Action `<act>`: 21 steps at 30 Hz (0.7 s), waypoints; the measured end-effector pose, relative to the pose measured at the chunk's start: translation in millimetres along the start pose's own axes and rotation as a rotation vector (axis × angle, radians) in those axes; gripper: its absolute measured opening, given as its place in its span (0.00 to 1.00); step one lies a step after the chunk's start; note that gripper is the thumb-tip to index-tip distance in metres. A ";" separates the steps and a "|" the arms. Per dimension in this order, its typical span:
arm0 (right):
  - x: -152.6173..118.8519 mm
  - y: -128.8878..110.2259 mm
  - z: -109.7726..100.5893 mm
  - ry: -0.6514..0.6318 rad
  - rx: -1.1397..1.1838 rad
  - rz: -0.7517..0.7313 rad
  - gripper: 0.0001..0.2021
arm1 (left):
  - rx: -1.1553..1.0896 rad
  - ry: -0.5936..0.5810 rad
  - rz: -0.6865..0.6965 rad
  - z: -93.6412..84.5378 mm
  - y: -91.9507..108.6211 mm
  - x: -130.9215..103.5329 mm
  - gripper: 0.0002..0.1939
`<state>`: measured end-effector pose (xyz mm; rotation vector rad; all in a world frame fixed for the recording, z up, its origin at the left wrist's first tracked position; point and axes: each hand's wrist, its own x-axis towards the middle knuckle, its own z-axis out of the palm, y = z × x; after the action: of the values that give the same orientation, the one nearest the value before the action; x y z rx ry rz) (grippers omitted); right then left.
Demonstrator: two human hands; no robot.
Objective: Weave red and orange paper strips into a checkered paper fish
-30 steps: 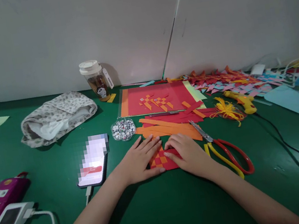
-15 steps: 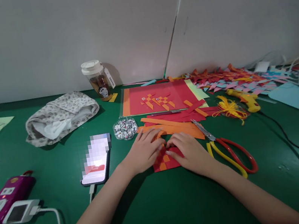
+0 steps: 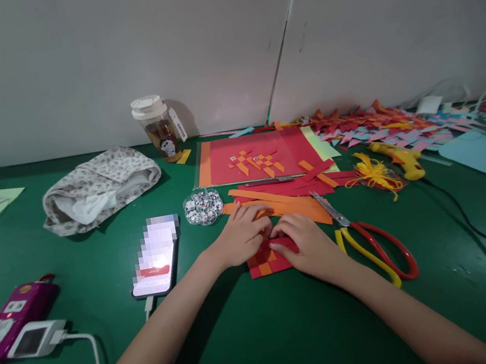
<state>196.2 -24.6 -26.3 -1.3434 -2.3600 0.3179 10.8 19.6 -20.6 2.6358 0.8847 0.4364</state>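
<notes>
A red and orange woven paper piece point(image 3: 263, 262) lies on the green table in front of me. My left hand point(image 3: 243, 235) is closed at its upper left, the fingers bent around an orange paper strip that is partly hidden. My right hand point(image 3: 302, 243) pinches the woven paper at its upper right, thumb lying across the red part. The fingertips of both hands nearly meet. Loose orange paper strips point(image 3: 303, 208) and red paper strips point(image 3: 267, 191) lie just beyond the hands. Scissors point(image 3: 359, 237) with red and yellow handles rest right of my right hand.
A round clear case of googly eyes point(image 3: 204, 207) and a phone point(image 3: 157, 255) lie to the left. Behind are a cup point(image 3: 157, 128), a cloth bag point(image 3: 99, 190) and a red sheet with paper fish point(image 3: 283, 144). A yellow glue gun point(image 3: 400, 160) and yellow string point(image 3: 372, 176) lie right.
My left hand has shifted slightly up and away, its fingers drawn over the orange strip. My right hand stays nearly in place. The view has tilted a little.
</notes>
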 end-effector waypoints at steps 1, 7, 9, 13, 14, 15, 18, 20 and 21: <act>-0.2 -0.3 -0.2 0.000 0.006 0.004 0.03 | 0.000 0.008 0.001 0.3 -0.4 0.0 0.14; -0.1 -0.4 0.2 0.011 0.032 0.037 0.04 | -0.004 0.010 0.001 1.4 -0.6 0.2 0.13; 0.1 0.0 0.9 0.010 0.033 0.042 0.04 | -0.004 0.009 -0.002 1.4 -0.2 0.8 0.12; 0.5 0.5 2.0 0.007 0.037 0.042 0.05 | -0.011 0.007 0.001 1.6 -0.5 1.1 0.10; 0.6 0.6 2.1 0.007 0.036 0.042 0.05 | -0.012 0.010 0.001 1.7 -0.7 0.9 0.10; 0.7 0.5 2.2 0.007 0.035 0.041 0.05 | -0.011 0.012 0.002 2.0 -0.9 0.8 0.10; 0.8 0.3 1.9 0.012 0.024 0.041 0.05 | 0.009 0.017 0.004 2.6 -1.1 0.5 0.10; 0.8 0.0 1.4 0.015 0.018 0.045 0.05 | 0.019 0.013 0.007 2.6 -0.8 0.4 0.09; 0.8 -0.1 1.2 0.017 0.014 0.046 0.05 | 0.021 0.011 0.008 2.4 -0.6 0.3 0.09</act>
<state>195.2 -23.9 -27.1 -1.3902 -2.3113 0.3345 11.6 19.8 -23.0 2.6595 0.8873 0.4464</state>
